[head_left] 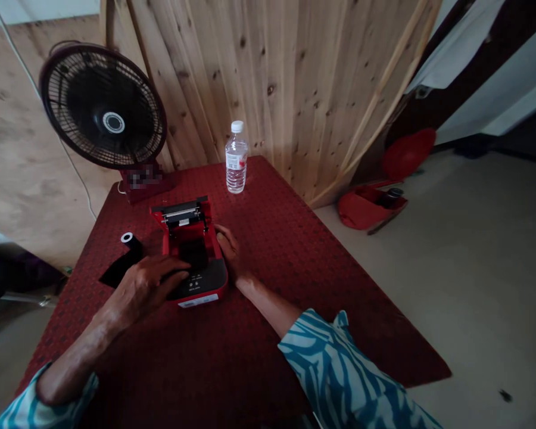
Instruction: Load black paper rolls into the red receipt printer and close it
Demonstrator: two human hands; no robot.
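Two hands touch a red, open-lidded device [195,256] near the left side of the table [268,333]: left hand [145,280] resting on its panel, right hand [232,250] against its side, neither clearly gripping. Fan [111,119] and bottle [236,164] stand beyond; black roll [131,241] left.

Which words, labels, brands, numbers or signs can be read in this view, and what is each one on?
None can be read.
Black panel of the red machine: small white markings, too small.
White sticker on its front edge: too blurred.
Bottle label: too small, with a red patch.
Fan base: pixelated.
Fan hub: any lettering is too small.
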